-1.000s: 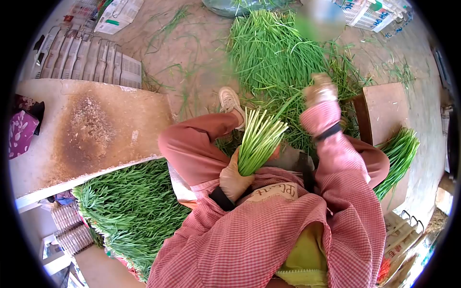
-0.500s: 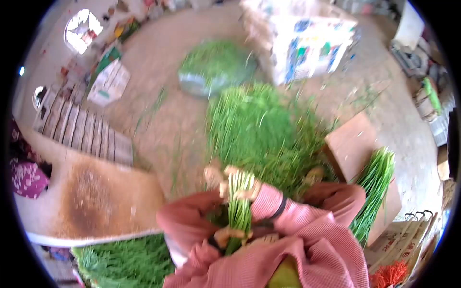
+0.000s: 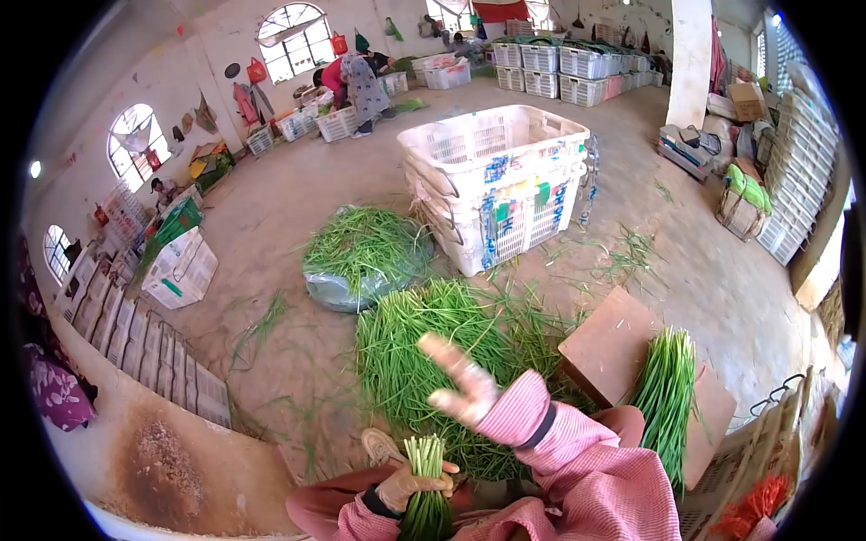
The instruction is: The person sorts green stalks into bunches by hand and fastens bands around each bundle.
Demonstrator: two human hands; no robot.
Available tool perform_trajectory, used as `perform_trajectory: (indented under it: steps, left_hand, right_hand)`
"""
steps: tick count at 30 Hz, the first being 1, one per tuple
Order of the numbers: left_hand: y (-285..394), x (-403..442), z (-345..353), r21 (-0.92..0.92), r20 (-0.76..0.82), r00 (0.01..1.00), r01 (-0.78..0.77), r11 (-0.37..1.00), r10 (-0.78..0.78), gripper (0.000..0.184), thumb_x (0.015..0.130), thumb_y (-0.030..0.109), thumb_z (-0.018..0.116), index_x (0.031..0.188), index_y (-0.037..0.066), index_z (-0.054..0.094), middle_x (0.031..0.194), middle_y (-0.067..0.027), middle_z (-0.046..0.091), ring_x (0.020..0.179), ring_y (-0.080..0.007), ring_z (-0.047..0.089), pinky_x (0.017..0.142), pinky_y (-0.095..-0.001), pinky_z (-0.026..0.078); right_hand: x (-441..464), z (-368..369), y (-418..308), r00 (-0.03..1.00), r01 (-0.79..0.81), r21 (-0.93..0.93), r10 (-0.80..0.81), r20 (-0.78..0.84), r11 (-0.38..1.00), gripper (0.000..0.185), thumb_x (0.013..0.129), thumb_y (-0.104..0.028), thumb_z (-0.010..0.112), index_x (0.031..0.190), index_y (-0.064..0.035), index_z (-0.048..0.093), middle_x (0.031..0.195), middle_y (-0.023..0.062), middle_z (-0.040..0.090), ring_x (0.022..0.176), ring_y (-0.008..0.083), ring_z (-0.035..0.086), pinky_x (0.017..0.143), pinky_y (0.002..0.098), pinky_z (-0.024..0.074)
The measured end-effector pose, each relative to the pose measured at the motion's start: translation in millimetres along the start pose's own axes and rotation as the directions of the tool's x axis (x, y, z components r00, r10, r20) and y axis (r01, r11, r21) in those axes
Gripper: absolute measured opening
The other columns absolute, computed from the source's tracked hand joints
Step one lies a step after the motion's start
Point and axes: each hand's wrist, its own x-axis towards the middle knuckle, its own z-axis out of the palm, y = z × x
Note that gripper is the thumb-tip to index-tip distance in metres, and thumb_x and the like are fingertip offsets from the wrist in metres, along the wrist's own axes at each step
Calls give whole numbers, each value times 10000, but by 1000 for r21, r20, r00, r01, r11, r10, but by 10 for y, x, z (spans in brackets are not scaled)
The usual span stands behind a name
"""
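Note:
My left hand (image 3: pixel 401 490) is wrapped around a bunch of long, thin green stalks (image 3: pixel 426 462) in front of my lap, pale cut ends up. Its lower part runs down toward my clothes. My right hand (image 3: pixel 467 388) reaches forward with fingers apart and nothing in them, above a large loose pile of green stalks (image 3: pixel 424 334) on the floor. On the right, a tidy bundle of the same stalks (image 3: pixel 663 397) lies across a brown board (image 3: pixel 613 343).
Past the pile sit a plastic-wrapped heap of stalks (image 3: pixel 356 257) and stacked white crates (image 3: pixel 505 198). A tan slab with a dark burnt patch (image 3: pixel 162 469) is at my left. People (image 3: pixel 361 86) bend over crates farther back.
My right hand has left the bunch and swung forward over the pile, fingers spread. My left hand keeps the bunch, now gripping it nearer its pale ends. The view has tilted up.

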Motion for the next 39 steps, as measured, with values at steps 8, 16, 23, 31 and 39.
perform_trajectory:
  steps: [8,16,23,31,39]
  left_hand:
    - [1103,31,21,-274,-128,907,-421,865,401,186,751,63,627,927,27,579,754,-72,593,773,-215,595,647,-331,512]
    - [1802,-407,-373,-52,-334,471,-874,483,816,269,752,88,632,1000,45,536,795,-50,563,789,-202,555,792,-348,450]
    - [1152,-2,-58,-281,-340,621,-784,554,706,288,764,49,594,1047,39,540,899,-82,601,918,-246,570,848,-394,452]
    - [896,167,-17,-728,-182,615,-609,316,767,563,798,376,549,1218,32,400,1233,-184,424,1176,-316,374,952,-484,330]
    - [373,205,347,-103,-240,623,-779,618,745,804,670,190,721,1317,60,260,1258,-193,403,1153,-303,414,991,-418,308]
  right_hand:
    - [124,374,558,952,-289,553,175,250,781,1153,573,-429,764,1358,-82,-6,1359,171,240,1262,307,216,1026,431,222]
    - [-910,-425,791,377,110,-957,879,290,269,529,754,-434,568,1114,-47,536,1081,190,544,988,258,540,811,363,433]
    - [-235,61,151,942,315,-254,-333,-32,914,1153,512,-389,794,1338,24,103,1382,199,166,1269,309,206,1047,370,181]
    - [-704,741,762,779,-556,827,401,482,86,377,724,24,562,1082,-45,469,997,47,592,873,170,566,733,303,478]
    - [-801,785,1030,708,-648,633,642,294,425,411,779,-181,546,1130,-38,387,1076,103,549,968,228,537,851,292,423]
